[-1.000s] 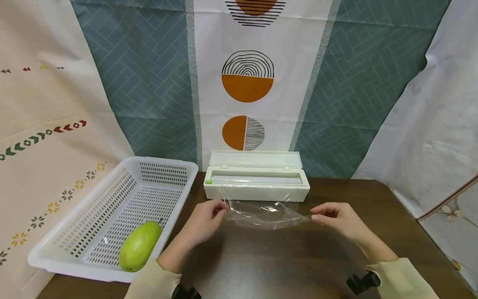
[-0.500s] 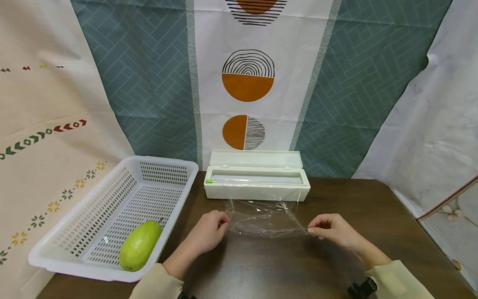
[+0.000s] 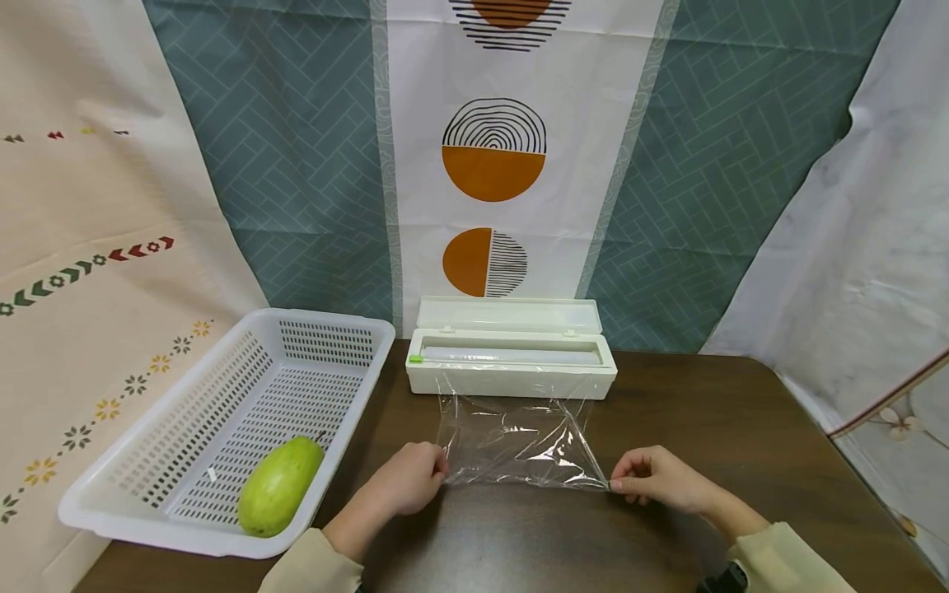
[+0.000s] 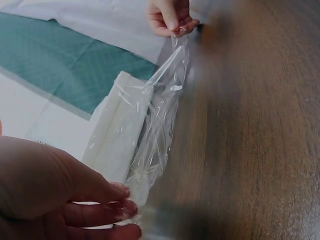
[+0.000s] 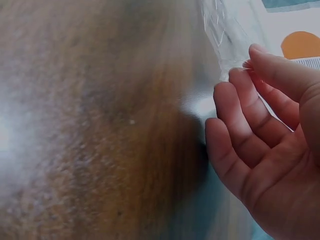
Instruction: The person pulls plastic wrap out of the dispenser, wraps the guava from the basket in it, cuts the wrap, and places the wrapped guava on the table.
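A sheet of clear plastic wrap (image 3: 511, 441) stretches toward me from a white wrap dispenser box (image 3: 511, 380), whose lid (image 3: 510, 314) stands up behind it. Inside the box lies the wrap roll (image 3: 511, 356), with a small green slider (image 3: 416, 359) at the left end of the front edge. My left hand (image 3: 411, 478) pinches the sheet's near left corner between thumb and fingers. At the near right corner, my right hand (image 3: 660, 479) pinches the film; the right wrist view shows thumb and index (image 5: 270, 70) meeting on it. Between the hands the film is creased.
On the left a white perforated basket (image 3: 185, 539) holds a green, pear-shaped fruit (image 3: 280, 486). Patterned cloths (image 3: 319, 165) hang behind and beside the brown wooden table (image 3: 534, 543).
Both hands have drawn back toward me, pulling more film out of the box. The sheet is longer and more spread out. Box, basket and fruit have stayed put.
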`<control>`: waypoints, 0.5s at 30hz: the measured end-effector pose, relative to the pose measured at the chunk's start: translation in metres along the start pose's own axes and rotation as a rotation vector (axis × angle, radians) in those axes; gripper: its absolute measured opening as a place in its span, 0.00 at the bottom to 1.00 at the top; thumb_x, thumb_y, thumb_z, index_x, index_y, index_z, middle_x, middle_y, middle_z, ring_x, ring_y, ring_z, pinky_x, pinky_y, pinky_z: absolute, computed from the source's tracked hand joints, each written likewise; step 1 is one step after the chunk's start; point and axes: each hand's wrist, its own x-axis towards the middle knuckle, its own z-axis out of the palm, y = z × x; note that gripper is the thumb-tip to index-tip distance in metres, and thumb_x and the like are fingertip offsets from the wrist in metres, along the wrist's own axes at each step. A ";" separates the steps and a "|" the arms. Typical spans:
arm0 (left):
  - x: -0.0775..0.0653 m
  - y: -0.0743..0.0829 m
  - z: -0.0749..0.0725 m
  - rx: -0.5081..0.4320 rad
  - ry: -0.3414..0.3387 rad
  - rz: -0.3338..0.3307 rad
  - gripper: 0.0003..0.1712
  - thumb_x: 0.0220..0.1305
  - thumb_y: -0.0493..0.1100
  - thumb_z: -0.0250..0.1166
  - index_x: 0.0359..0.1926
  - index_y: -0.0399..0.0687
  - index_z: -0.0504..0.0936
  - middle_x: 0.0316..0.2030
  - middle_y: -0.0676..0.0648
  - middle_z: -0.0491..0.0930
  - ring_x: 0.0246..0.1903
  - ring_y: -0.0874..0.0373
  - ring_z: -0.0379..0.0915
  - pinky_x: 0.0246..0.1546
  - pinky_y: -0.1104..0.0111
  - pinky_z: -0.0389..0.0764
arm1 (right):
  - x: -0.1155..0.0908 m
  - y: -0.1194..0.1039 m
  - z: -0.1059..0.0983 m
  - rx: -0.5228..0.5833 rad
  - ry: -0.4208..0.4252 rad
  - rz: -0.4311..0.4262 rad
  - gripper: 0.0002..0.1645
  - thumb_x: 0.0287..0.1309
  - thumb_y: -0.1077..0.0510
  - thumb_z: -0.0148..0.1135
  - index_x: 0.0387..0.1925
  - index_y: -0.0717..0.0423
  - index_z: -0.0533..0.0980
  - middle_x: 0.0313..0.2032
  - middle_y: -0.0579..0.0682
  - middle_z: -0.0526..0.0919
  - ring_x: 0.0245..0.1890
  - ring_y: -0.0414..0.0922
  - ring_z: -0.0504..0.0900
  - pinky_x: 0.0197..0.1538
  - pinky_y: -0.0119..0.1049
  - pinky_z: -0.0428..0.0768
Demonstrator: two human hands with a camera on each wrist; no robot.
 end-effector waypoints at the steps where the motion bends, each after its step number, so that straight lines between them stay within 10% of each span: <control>1: -0.001 0.000 0.000 0.005 -0.012 -0.009 0.07 0.55 0.31 0.60 0.22 0.45 0.77 0.21 0.52 0.75 0.23 0.61 0.69 0.25 0.68 0.71 | -0.001 0.000 0.000 0.000 -0.010 -0.001 0.10 0.60 0.58 0.61 0.32 0.64 0.78 0.24 0.51 0.81 0.24 0.36 0.78 0.24 0.34 0.78; 15: -0.012 -0.003 0.000 0.029 -0.117 -0.069 0.20 0.45 0.26 0.53 0.09 0.53 0.61 0.11 0.56 0.58 0.14 0.62 0.53 0.15 0.71 0.56 | -0.010 0.005 -0.002 0.064 -0.155 -0.021 0.08 0.61 0.62 0.59 0.31 0.66 0.77 0.20 0.69 0.72 0.18 0.31 0.71 0.15 0.30 0.70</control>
